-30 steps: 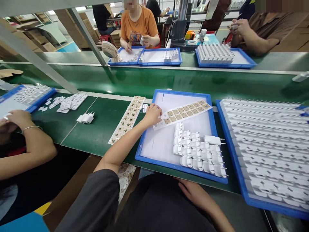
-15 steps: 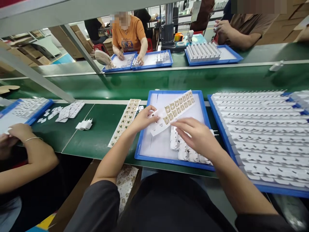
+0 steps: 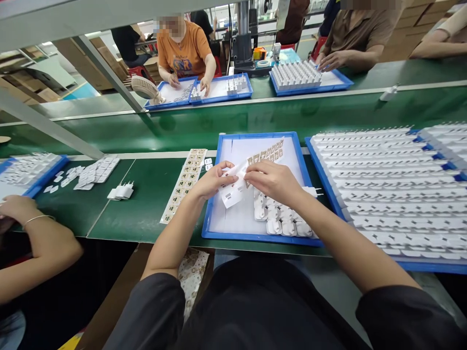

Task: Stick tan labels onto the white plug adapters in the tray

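Over the blue-rimmed tray point(image 3: 216, 214), my left hand point(image 3: 216, 181) pinches a white sheet of stickers point(image 3: 233, 195). Tan square stickers in rows cover its far part, and the near part is bare backing. My right hand point(image 3: 272, 179) is closed at the sheet's middle, fingertips pressed together at the edge of the sticker rows; they hide what is between them. Below it, several white plug chargers point(image 3: 280, 221) lie grouped in the tray's right half. A second sticker sheet point(image 3: 186, 182) lies flat on the green table, left of the tray.
A large blue tray point(image 3: 324, 189) packed with white chargers stands to the right. Leftward lie some loose chargers point(image 3: 122, 191) and a pile of white flat pieces point(image 3: 97, 172). A co-worker's arm point(image 3: 44, 243) rests at far left. Co-workers sit across the green barrier point(image 3: 204, 119).
My right hand has moved left and up onto the sheet, its fingers closing there. The sheet now bends and tilts. The whole view has shifted slightly.
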Motion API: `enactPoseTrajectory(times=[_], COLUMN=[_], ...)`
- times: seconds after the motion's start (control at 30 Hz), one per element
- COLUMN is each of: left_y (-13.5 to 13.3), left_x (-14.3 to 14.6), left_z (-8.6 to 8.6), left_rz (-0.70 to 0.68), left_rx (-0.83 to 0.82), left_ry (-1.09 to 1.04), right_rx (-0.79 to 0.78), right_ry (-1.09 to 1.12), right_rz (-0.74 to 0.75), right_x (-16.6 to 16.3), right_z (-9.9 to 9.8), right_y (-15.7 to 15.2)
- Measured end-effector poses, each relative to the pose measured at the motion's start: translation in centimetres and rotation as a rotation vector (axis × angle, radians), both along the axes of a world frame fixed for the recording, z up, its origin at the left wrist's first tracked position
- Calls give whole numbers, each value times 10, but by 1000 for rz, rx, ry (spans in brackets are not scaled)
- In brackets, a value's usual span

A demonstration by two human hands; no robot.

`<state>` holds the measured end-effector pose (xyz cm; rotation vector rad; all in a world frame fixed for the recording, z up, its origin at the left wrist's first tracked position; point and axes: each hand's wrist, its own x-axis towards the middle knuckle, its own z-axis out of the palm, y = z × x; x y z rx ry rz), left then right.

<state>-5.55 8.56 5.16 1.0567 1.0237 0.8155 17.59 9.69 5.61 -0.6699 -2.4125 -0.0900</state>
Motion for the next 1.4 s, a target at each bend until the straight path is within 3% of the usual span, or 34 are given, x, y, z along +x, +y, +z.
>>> enactPoseTrajectory(times=[0.13, 0.3, 0.4, 0.5, 0.6, 0.7, 0.8, 0.9, 1.0, 1.2, 1.4], left_y=[12, 26, 22, 5, -22, -46, -63, -74, -86, -104, -110], left_x=[-8, -29, -31, -15, 14, 41, 50, 43, 33, 31, 34], left_z=[-12, -38, -46, -44, -42, -45, -53, -59, -64, -82, -95], left_rz=[25, 77, 165, 210, -41, -323, -341, -313, -274, -32, 82], left_rx=[35, 207, 274, 564, 1001, 1246, 1368, 1341, 1155, 824, 722], left_ry=[79, 629, 772, 901, 912, 874, 922, 953, 970, 979, 1083], right_rx=[-14, -225, -346, -433, -527, -581, -605, -641, -677, -739, -609], right_ry=[92, 259, 315, 406, 492, 553, 618, 677, 711, 690, 645], right_rz=[24, 16, -7, -74, -137, -154, -167, -169, -169, -159, -96], right_x=[2, 22, 38, 52, 63, 70, 76, 79, 77, 63, 56], right_z=[3, 20, 29, 31, 24, 14, 2, -8, -17, -32, -26], right_y=[0, -12, -26, -42, -56, -69, -80, -89, -94, -105, -114])
